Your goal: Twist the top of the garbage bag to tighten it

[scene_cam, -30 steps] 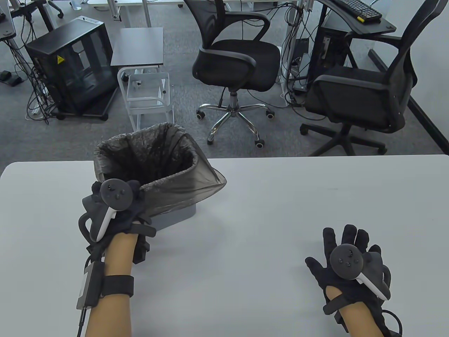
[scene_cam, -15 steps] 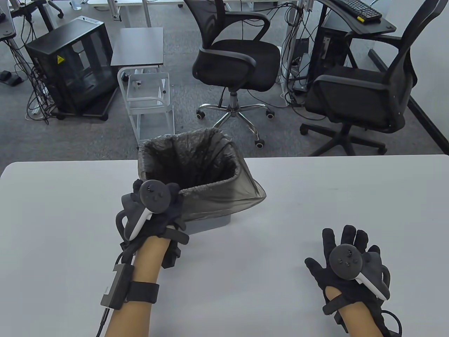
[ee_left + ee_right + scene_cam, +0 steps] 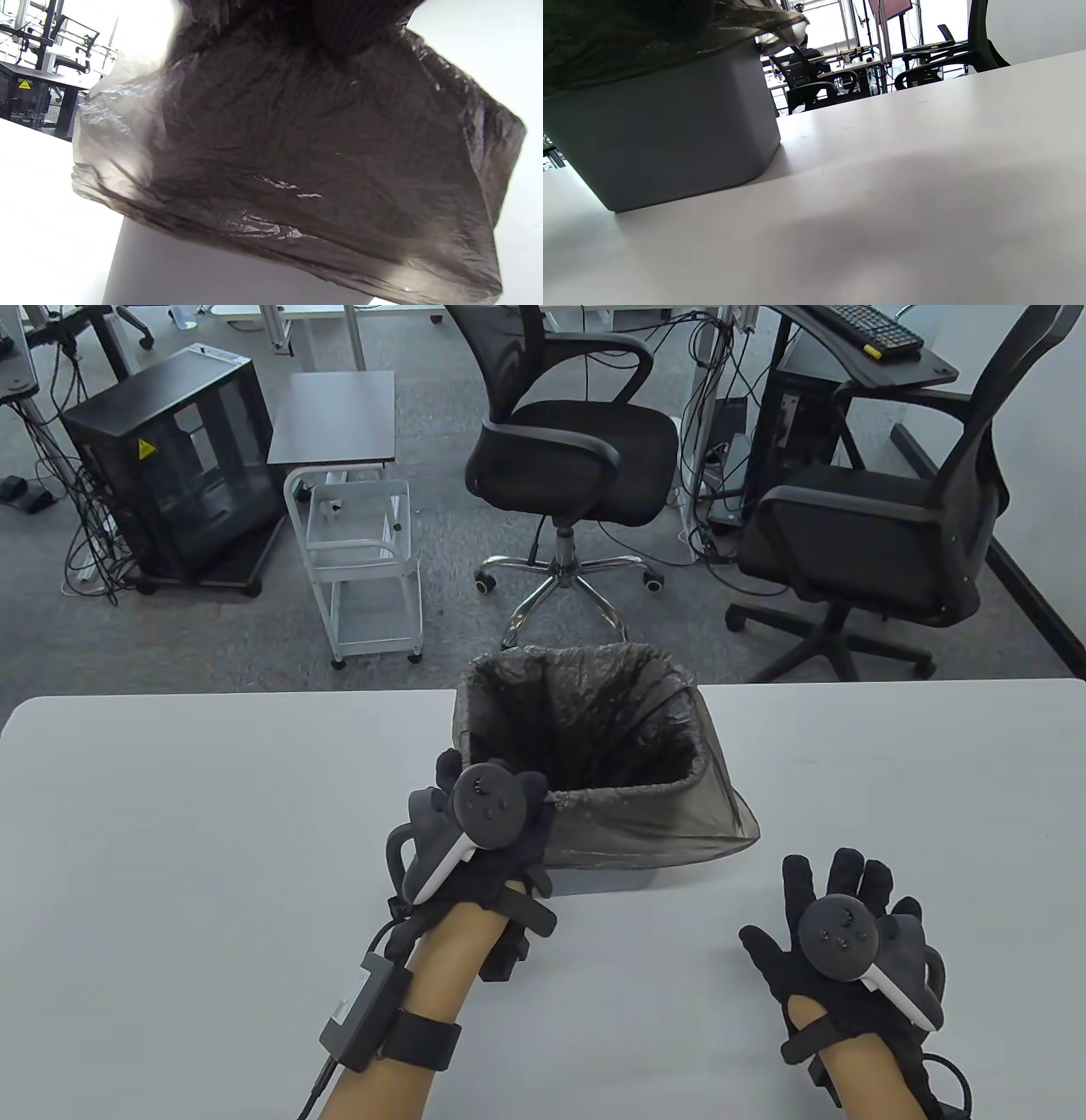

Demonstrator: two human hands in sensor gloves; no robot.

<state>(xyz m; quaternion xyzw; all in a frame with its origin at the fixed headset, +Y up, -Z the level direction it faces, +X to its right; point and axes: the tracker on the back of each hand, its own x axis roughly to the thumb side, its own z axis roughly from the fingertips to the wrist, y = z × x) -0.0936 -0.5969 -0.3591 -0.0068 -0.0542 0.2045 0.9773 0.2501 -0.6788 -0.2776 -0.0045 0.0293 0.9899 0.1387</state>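
Bin of grey plastic stands near the middle of the table view, on the white table close to its far edge, lined with a dark translucent garbage bag. The bag's mouth gapes open and roughly square, its top folded over the bin's rim and hanging down the outside; the overhang flares out to a loose point at the lower right of the bin. No twist shows in the bag top.

The left hand sits at the bin's near left corner, fingers curled over the rim and gripping the bag-covered edge. In the left wrist view the bag's crinkled overhang fills most of the frame, with the grey bin wall below it and the dark glove only at the top edge.

The right hand lies flat on the table at the lower right of the table view, palm down, fingers spread wide, holding nothing, near the bin but apart from it. In the right wrist view the bin stands at the upper left with the bag draped over its top.

Beyond the table, two black office chairs stand on grey carpet, with a small white cart in the upper left.
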